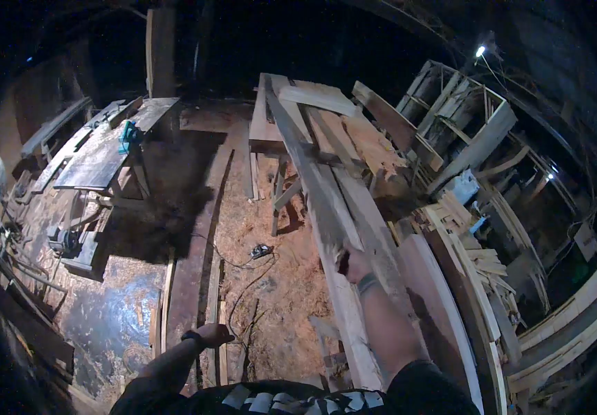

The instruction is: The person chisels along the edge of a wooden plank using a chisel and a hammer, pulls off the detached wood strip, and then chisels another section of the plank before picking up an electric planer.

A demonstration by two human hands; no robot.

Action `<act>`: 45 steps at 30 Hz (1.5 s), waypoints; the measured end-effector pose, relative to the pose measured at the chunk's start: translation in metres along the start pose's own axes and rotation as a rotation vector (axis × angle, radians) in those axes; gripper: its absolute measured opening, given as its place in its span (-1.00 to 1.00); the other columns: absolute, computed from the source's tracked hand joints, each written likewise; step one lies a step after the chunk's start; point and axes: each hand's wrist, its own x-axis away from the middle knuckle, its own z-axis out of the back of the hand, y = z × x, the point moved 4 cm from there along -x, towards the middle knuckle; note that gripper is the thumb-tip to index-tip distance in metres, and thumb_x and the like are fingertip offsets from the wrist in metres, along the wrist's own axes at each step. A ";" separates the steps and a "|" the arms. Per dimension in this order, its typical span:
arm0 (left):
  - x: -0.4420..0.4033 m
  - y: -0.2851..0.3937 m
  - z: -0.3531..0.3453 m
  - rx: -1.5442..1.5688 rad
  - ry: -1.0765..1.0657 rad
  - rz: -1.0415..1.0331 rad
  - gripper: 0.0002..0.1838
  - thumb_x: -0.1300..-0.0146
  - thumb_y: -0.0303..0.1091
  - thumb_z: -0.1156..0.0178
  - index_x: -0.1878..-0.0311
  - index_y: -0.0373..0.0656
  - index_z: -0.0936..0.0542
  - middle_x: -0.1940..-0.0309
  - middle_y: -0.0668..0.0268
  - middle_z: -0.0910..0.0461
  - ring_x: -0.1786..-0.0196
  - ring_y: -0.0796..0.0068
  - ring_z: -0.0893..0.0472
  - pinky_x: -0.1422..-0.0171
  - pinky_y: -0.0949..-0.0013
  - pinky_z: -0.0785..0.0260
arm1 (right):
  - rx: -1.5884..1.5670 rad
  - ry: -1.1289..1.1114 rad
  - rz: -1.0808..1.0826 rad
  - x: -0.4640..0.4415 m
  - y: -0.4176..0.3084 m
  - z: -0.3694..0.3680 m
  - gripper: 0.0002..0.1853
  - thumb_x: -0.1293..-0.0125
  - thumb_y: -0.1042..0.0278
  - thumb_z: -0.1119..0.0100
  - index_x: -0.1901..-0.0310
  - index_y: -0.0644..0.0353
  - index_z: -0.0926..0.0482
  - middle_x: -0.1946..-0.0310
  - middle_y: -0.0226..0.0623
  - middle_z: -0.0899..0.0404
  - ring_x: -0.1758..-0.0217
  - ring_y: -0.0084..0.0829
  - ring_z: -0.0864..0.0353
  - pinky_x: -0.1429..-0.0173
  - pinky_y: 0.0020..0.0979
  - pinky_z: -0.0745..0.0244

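My right hand is over a long wooden plank that runs away from me onto a workbench. Its fingers are bent, with a dark patch beside them that may be a small object or a shadow; I cannot make out which. A band circles that wrist. Lower on the left, my left hand hangs above the floor with its fingers curled and nothing visible in them. It has a dark band at the wrist. A thin dark cord lies close to its fingertips.
A power tool lies on the sawdust-covered floor, near the cord. Boards rest on the far workbench. At left, a second table carries a teal power tool. Stacked boards and a wooden frame crowd the right side.
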 end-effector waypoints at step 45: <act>-0.019 -0.039 -0.011 0.076 -0.367 0.267 -0.70 -0.41 -0.17 -0.24 0.15 -0.28 -0.63 0.26 0.09 -0.69 0.21 0.19 -0.68 0.07 0.15 -0.52 | 0.910 0.237 -0.727 0.511 0.249 0.111 -0.63 -0.31 0.02 -0.29 0.02 0.11 -0.68 0.09 -0.08 -0.71 0.14 -0.26 -0.72 0.04 -0.10 -0.60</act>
